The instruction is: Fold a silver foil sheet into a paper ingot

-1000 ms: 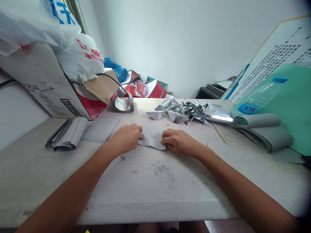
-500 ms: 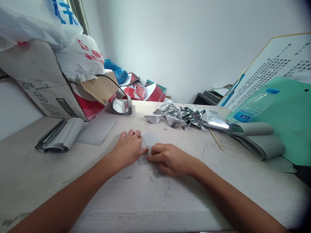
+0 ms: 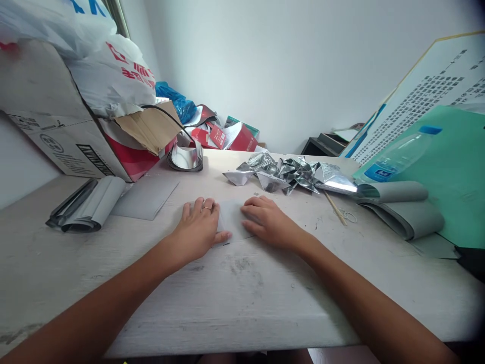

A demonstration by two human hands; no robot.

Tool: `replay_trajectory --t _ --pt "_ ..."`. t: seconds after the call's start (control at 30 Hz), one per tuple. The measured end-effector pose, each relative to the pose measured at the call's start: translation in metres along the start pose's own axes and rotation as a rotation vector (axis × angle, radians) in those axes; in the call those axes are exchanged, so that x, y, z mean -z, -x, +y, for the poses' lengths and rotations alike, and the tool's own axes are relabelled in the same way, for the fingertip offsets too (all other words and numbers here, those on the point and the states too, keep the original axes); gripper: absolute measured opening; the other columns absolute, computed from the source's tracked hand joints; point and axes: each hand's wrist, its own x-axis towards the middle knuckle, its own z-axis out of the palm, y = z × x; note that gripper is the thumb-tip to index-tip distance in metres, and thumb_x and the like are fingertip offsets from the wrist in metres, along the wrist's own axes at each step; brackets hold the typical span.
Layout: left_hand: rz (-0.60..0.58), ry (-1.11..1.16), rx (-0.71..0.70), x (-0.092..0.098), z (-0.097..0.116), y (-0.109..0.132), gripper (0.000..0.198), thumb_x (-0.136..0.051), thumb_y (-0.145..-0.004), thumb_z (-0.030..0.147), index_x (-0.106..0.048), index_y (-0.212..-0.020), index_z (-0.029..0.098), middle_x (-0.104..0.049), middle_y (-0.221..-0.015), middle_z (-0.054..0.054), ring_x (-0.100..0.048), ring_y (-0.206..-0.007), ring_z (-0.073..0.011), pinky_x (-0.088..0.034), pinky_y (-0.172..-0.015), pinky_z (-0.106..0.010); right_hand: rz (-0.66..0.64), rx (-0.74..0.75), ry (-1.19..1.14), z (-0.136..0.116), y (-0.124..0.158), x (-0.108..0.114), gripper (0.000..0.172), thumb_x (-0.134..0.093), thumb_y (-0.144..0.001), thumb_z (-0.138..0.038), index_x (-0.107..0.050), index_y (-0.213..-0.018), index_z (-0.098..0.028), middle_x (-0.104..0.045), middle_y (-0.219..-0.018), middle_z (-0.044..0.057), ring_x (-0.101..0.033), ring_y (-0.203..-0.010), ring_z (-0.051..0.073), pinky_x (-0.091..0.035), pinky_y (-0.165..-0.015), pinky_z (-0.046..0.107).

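A small pale grey sheet of paper (image 3: pixel 232 215) lies on the table between my two hands. My left hand (image 3: pixel 199 227) rests on its left side with the fingers spread and the thumb stretched along the near edge. On the sheet's right side lies my right hand (image 3: pixel 267 217), fingers extended over the paper and thumb a little apart. Both hands press from above rather than grip. Parts of the sheet are hidden under the fingers. Beyond them sits a heap of folded silver paper pieces (image 3: pixel 271 181).
Left: a stack of grey sheets (image 3: pixel 142 202), a grey paper bundle (image 3: pixel 89 207), a large carton (image 3: pixel 49 111) and plastic bags (image 3: pixel 109 76). Right: a wooden stick (image 3: pixel 335 207), a grey roll (image 3: pixel 405 210), a plastic bottle (image 3: pixel 397 154) and a green board (image 3: pixel 450 177). A silver roll (image 3: pixel 185 155) stands behind.
My right hand has moved from pinching near the sheet's near edge to lying on its right side. More of the sheet shows between the hands. The camera view has shifted slightly.
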Motion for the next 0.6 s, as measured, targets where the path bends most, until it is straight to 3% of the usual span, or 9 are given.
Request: replay_trajectory --t 0.17,0.43,0.6 --pt "-0.03 0.006 0.014 0.001 0.001 0.003 0.094 -0.03 -0.072 0.079 -0.023 -0.152 0.03 -0.02 -0.16 -0.002 -0.017 -0.15 -0.0226 -0.02 -0.132 -0.057 -0.043 -0.042 -0.053 0.001 -0.001 -0.008 0.056 -0.057 -0.095 -0.053 -0.057 -0.136 -0.015 -0.047 -0.145 0.014 -0.04 -0.135 0.031 -0.031 -0.113 0.052" --pt "-0.049 0.022 0.007 0.003 0.001 0.002 0.101 -0.015 -0.067 0.086 -0.022 -0.152 0.032 -0.016 -0.161 -0.001 -0.015 -0.152 -0.0231 -0.021 -0.132 -0.056 -0.031 -0.065 -0.299 -0.003 -0.001 -0.004 0.051 -0.048 -0.099 -0.055 -0.067 -0.129 -0.019 -0.046 -0.148 0.016 -0.042 -0.138 0.032 -0.032 -0.115 0.054" --pt "-0.035 0.072 -0.019 0.002 -0.001 0.002 0.106 -0.014 -0.064 0.089 -0.024 -0.151 0.03 -0.019 -0.16 -0.002 -0.018 -0.151 -0.0247 -0.023 -0.131 -0.056 -0.093 -0.023 -0.563 -0.01 -0.001 0.003 0.058 -0.043 -0.099 -0.059 -0.057 -0.141 -0.021 -0.044 -0.152 0.011 -0.035 -0.145 0.027 -0.025 -0.121 0.052"
